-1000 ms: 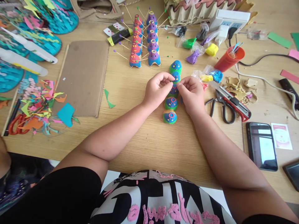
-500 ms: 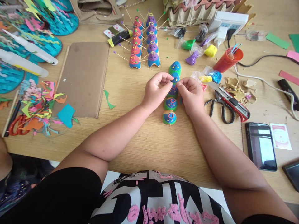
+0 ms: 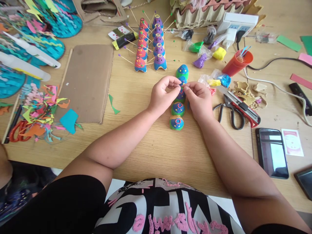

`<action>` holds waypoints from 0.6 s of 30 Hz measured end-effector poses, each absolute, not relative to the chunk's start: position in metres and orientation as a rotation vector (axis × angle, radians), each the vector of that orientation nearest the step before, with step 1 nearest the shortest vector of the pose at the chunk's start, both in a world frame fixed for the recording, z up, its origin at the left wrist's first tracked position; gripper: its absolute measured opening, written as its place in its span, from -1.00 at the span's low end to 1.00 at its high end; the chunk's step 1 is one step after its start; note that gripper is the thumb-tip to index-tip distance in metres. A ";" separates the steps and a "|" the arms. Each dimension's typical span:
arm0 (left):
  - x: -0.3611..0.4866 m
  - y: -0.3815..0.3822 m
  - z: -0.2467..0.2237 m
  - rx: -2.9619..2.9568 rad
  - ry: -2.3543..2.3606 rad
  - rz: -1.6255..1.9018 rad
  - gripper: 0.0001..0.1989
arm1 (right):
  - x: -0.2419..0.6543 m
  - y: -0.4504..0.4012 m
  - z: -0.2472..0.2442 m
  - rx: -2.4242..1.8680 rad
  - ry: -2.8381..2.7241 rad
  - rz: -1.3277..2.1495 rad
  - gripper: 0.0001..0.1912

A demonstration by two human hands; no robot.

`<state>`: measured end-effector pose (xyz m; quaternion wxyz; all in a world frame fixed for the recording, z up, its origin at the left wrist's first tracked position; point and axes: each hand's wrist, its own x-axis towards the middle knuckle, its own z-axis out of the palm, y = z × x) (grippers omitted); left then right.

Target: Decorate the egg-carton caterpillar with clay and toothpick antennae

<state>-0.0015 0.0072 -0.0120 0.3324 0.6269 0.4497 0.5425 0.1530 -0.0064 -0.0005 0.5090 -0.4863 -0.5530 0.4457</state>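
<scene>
A row of egg-carton bumps (image 3: 177, 110) covered in blue and green modelling clay lies in front of me, with small yellow dots and red clay rings on several bumps. Over its middle, my left hand (image 3: 163, 94) comes in from the left, thumb and forefinger pinched. My right hand (image 3: 200, 99) meets it from the right, also pinching. The fingertips almost touch; whatever is between them is too small to make out. They partly cover the middle bumps. Behind stand two finished-looking rows, a red and blue row (image 3: 140, 52) and a purple and blue row (image 3: 159, 48), stuck with coloured pins.
Pliers (image 3: 232, 113) and a box cutter (image 3: 243, 109) lie right of my hand, near a red cup (image 3: 237, 61), bagged clay (image 3: 201, 60) and a phone (image 3: 273, 152). Leftward are a cardboard sheet (image 3: 85, 83), paper scraps (image 3: 44, 113) and glue bottles (image 3: 24, 66).
Both hands stay over the middle of the bumps with only slight finger movement; the fingertips seem a little closer together. The view has shifted very slightly.
</scene>
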 end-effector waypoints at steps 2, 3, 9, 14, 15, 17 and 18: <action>-0.001 0.007 -0.012 1.640 1.182 1.415 -0.90 | 0.154 -0.005 -0.003 -1.175 -1.331 1.076 -0.61; -0.001 0.007 -0.011 1.641 1.181 1.415 -0.90 | 0.154 -0.005 -0.004 -1.170 -1.327 1.076 -0.61; -0.002 0.007 -0.011 1.653 1.172 1.412 -0.90 | 0.154 -0.003 -0.004 -1.151 -1.324 1.040 -0.59; -0.002 0.006 -0.011 1.662 1.151 1.432 -0.92 | 0.153 -0.006 0.000 -1.172 -1.316 1.075 -0.61; -0.002 0.006 -0.010 1.664 1.151 1.431 -0.93 | 0.153 -0.006 0.001 -1.178 -1.311 1.082 -0.62; -0.002 0.006 -0.009 1.667 1.158 1.422 -0.94 | 0.152 -0.007 0.002 -1.188 -1.296 1.091 -0.65; -0.002 0.005 -0.009 1.667 1.164 1.417 -0.94 | 0.152 -0.007 0.002 -1.190 -1.289 1.090 -0.66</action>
